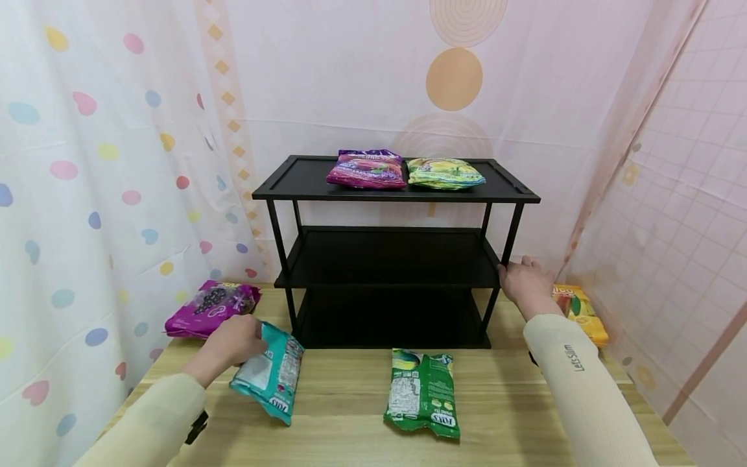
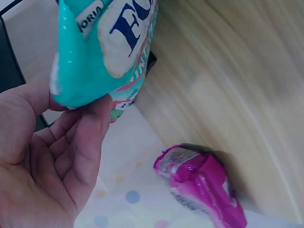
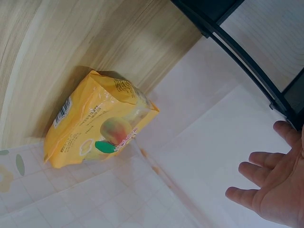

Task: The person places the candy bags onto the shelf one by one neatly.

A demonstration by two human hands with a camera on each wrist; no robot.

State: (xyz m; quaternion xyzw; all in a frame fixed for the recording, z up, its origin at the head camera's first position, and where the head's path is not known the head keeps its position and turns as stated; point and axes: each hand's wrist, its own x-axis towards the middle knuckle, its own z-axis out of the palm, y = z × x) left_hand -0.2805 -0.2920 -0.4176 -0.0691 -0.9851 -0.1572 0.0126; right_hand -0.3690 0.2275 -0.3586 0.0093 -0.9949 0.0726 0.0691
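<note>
My left hand pinches the teal candy bag by an upper corner, thumb on one side and fingers on the other in the left wrist view. The bag hangs tilted over the front left of the table. Just behind that hand lies a purple candy bag with dark grapes printed on it. At the right side of a black three-tier shelf, my right hand touches the front post near the middle tier. Its fingers are spread and extended in the right wrist view.
On the top tier sit a purple-red candy bag and a yellow-green one. A green candy bag lies on the wooden table before the shelf. A yellow candy bag rests right of it, by the curtain.
</note>
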